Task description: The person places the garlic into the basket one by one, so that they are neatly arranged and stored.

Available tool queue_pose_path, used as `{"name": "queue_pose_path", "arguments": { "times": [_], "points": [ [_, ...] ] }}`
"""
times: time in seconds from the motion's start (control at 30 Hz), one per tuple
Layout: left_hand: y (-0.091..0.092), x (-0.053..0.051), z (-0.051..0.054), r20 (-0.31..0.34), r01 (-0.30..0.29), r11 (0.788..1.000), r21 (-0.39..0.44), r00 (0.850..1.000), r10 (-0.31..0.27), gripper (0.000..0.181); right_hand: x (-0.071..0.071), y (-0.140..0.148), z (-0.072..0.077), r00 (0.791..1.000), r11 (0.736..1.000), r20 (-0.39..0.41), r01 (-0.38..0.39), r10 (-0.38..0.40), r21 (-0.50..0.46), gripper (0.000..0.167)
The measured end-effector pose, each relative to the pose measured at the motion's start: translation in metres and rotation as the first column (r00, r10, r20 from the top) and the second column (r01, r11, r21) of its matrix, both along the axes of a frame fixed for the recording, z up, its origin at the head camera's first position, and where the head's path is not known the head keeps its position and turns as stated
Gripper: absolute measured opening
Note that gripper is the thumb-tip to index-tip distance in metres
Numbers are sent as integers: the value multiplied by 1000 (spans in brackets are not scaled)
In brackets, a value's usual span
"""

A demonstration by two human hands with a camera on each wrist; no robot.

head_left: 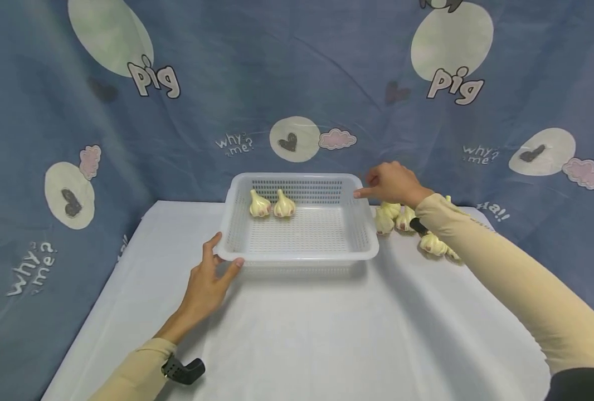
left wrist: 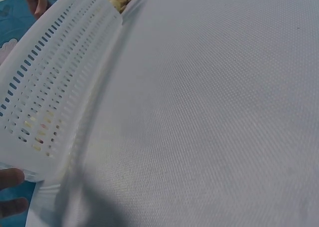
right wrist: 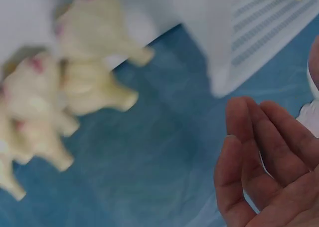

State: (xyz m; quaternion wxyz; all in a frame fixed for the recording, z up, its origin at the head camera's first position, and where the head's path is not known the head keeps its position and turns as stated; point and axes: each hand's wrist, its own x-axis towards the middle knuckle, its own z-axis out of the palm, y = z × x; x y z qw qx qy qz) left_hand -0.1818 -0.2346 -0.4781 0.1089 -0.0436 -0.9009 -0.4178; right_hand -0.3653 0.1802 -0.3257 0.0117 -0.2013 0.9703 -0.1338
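Observation:
A white plastic basket stands at the back of the white table, with two garlic bulbs inside at its left. My left hand touches the basket's front left corner with thumb and fingers spread; its fingertips show beside the basket in the left wrist view. My right hand is at the basket's back right corner, thumb toward the rim, fingers loosely bent and holding nothing. In the right wrist view that hand is near the basket corner; whether it touches is unclear.
Several garlic bulbs lie on the table right of the basket, partly under my right forearm; they also show as blurred bulbs in the right wrist view. A blue printed cloth hangs behind the table.

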Motion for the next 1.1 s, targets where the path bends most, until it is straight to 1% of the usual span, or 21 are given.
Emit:
{"name": "queue_pose_path", "arguments": {
  "times": [0.13, 0.23, 0.33, 0.37, 0.43, 0.5, 0.57, 0.7, 0.8, 0.97, 1.03, 1.1],
  "points": [
    [-1, 0, 1, -13, 0, 1000, -3, 1000, 0, 81, 10, 31, 5, 999, 998, 6, 40, -40, 52, 50],
    [-2, 0, 0, -17, -1, 1000, -2, 1000, 1, 81, 18, 52, 5, 998, 995, 21, 49, -51, 84, 56],
    [-2, 1, -1, -14, -1, 1000, -3, 1000, 1, 81, 25, 72, 2, 996, 991, 56, 62, -69, 121, 61],
    [-2, 1, 0, -10, -3, 1000, -3, 1000, 3, 81, 27, 78, 1, 995, 989, 65, 65, -75, 134, 62],
    [-2, 1, 1, -1, -5, 1000, -2, 1000, 5, 80, 31, 89, -4, 992, 984, 83, 82, -96, 156, 58],
    [-1, 1, 2, 6, -1, 1000, 0, 1000, 1, 80, 35, 101, -9, 989, 979, 94, 91, -110, 185, 58],
    [-1, 1, 3, 13, 4, 1000, 1, 1000, -4, 80, 39, 111, -14, 984, 972, 115, 112, -138, 208, 60],
    [0, 0, 5, 14, 8, 1000, 3, 1000, -9, 80, 45, 127, -26, 967, 957, 166, 148, -193, 247, 71],
    [0, 0, 5, 13, 10, 1000, 1, 1000, -10, 80, 47, 135, -36, 959, 954, 187, 165, -215, 251, 70],
    [0, 1, 5, 12, 14, 1000, 3, 1000, -14, 80, 49, 143, -50, 960, 960, 186, 166, -209, 225, 49],
    [0, 1, 5, 14, 13, 1000, 5, 1000, -13, 80, 50, 145, -54, 962, 964, 177, 172, -209, 202, 47],
    [0, 0, 5, 17, 13, 1000, 2, 1000, -13, 81, 52, 146, -57, 962, 966, 167, 188, -217, 175, 51]
  ]
}}
